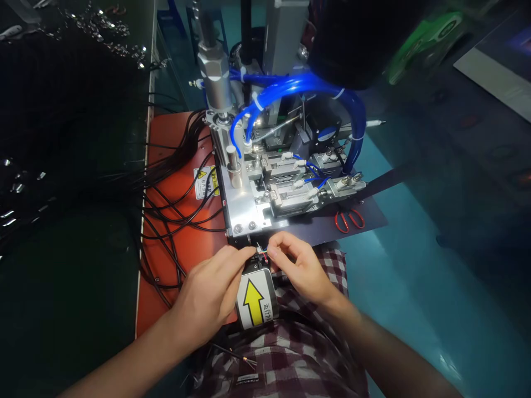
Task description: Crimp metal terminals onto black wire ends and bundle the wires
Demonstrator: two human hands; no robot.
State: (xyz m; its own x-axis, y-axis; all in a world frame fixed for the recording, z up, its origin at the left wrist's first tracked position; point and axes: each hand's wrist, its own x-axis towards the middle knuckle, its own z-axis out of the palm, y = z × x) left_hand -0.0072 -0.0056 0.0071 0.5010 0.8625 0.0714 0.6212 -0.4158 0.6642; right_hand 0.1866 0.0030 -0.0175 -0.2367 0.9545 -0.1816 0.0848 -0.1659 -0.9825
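Thin coloured wires, white, red and blue, stretch between my fingertips at the front edge of a metal machine. My left hand is closed, with thumb and forefinger pinched at the left end of the wires. From the other side, my right hand pinches them between thumb and forefinger. My fingers partly hide the wire ends. Right below the wires sits a rounded part with a yellow arrow label. A black cable with bare, fanned-out wire ends rests over my checked clothing.
Black cables sprawl across an orange board on the left, joining a dark bundle with shiny tips. Blue air hoses arch over the machine's cylinders. Red-handled scissors lie on the dark plate at right.
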